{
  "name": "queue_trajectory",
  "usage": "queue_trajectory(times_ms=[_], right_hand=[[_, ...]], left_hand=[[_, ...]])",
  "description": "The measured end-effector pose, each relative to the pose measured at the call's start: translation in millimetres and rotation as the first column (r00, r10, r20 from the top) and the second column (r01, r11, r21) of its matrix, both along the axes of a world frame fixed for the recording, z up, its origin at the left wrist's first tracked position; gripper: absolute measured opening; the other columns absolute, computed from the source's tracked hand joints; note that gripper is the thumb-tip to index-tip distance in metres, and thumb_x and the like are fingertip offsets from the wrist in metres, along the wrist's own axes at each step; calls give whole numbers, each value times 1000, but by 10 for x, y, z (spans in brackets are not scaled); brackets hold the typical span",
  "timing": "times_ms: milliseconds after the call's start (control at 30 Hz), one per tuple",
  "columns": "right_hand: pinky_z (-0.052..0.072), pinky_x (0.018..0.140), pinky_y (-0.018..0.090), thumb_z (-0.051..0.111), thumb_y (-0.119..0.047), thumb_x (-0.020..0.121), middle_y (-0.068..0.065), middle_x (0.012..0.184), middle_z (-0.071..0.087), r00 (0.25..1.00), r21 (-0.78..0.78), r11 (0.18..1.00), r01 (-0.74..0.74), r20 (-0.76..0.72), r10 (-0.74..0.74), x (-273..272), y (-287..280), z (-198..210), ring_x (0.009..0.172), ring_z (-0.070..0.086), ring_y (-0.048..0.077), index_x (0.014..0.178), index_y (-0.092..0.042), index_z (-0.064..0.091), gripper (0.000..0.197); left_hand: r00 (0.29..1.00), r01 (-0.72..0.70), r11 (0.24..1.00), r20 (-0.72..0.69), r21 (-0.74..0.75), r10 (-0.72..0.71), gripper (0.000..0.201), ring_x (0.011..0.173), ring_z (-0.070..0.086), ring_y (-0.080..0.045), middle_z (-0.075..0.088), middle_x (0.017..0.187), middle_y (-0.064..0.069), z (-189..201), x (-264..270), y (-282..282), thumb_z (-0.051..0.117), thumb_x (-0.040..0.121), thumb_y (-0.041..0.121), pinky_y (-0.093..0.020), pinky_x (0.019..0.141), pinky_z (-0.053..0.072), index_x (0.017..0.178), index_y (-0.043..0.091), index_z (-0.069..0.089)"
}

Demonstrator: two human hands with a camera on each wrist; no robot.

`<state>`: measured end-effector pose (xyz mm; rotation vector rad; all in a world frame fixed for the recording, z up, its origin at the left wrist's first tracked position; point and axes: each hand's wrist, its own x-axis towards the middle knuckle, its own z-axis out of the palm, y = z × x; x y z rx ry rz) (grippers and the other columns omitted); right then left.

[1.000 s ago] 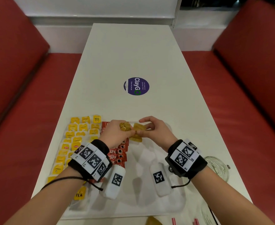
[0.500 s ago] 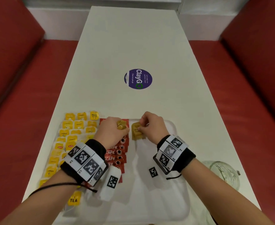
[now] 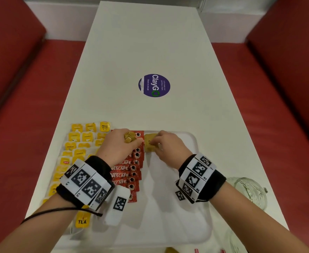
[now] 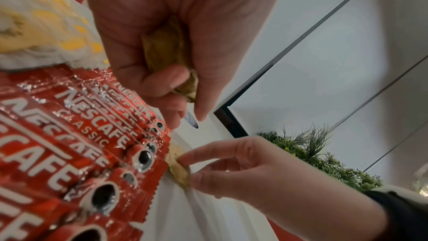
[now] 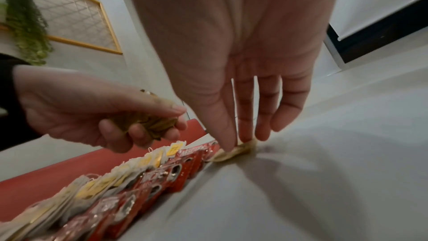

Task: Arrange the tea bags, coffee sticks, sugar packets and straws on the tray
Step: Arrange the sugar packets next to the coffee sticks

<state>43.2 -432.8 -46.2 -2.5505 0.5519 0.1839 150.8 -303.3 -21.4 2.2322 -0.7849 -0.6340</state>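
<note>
A white tray (image 3: 186, 225) holds rows of yellow tea bags (image 3: 80, 141) on its left and a column of red coffee sticks (image 3: 126, 172) beside them. My left hand (image 3: 124, 143) hovers over the far end of the sticks and grips a bunch of brown sugar packets (image 3: 130, 137); the left wrist view shows them (image 4: 166, 56) wrapped in curled fingers. My right hand (image 3: 161, 143) pinches a single brown sugar packet (image 3: 148, 146) that lies on the tray just right of the sticks. The right wrist view shows its fingertips (image 5: 228, 146) down on that packet (image 5: 238, 150).
A glass jar (image 3: 246, 190) stands on the table right of the tray. Red-and-white straw ends (image 3: 196, 251) and another brown packet (image 3: 171, 250) show at the near edge. A purple sticker (image 3: 154, 85) marks the table's middle. Red benches flank the table.
Both hands have come down from mid-air to the tray's far end. The right hand took one packet away from the left hand's bunch and brought it down beside the coffee sticks.
</note>
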Motion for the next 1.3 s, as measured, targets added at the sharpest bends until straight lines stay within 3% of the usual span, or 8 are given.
queue_trajectory(times_ms=[267,433,567,700,867,1000,1167,1300], right_hand=[[46,86,37,46,-4,90,10,117,51,997,-3,1000,-31,-68,30,80,15,51,102,53,28,108,-6,67,27],[45,87,36,46,-4,90,11,116,50,997,24,1000,-17,-77,19,96,20,53,100,54,28,110,-7,67,29],[46,85,36,47,-3,89,11,114,50,997,23,1000,-11,-76,13,105,21,54,98,55,29,109,-7,67,29],[45,81,30,48,-8,89,10,108,54,999,46,998,47,20,-48,53,43,152,94,57,26,110,-8,65,27],[40,66,6,56,-17,89,-1,91,65,909,306,939,159,325,-260,-105,126,483,77,58,5,103,-17,67,18],[46,62,10,69,-28,82,-7,80,66,905,454,877,158,288,-312,-155,199,617,68,61,5,99,-18,64,20],[43,55,6,77,-21,74,-4,76,60,879,483,850,210,287,-380,-217,198,621,63,55,3,105,-18,55,38],[40,55,6,78,-15,72,-4,70,60,892,471,856,214,263,-368,-264,200,612,61,53,1,97,-18,51,37]], left_hand=[[993,-14,999,-117,-30,11,36,41,44,-6,51,54,0,-18,8,-14,64,87,31,-16,42,35,84,-4,64],[969,-27,994,-248,-107,0,30,45,55,-10,70,80,-10,-10,-30,-43,62,89,34,-21,44,45,90,4,65],[924,-101,980,-381,-171,29,31,47,55,-7,65,78,-12,9,-60,-67,61,90,28,-20,43,47,96,-3,62],[811,-208,954,-583,-217,44,32,52,53,-14,60,74,-8,50,-86,-85,58,90,35,-21,44,45,88,3,60],[620,-313,931,-783,-186,52,46,54,50,-14,58,66,-5,164,-120,-138,51,87,52,-20,42,41,82,7,60],[544,-308,932,-839,-191,7,50,77,58,-20,60,91,-14,231,-189,-187,39,92,55,-21,51,49,84,10,60],[536,-310,920,-843,-238,-37,47,46,59,-9,60,52,-1,313,-329,-238,30,100,43,-21,48,51,78,6,50],[569,-338,913,-823,-229,3,47,44,57,-12,58,57,-5,297,-388,-261,30,101,42,-22,47,51,82,4,50]])
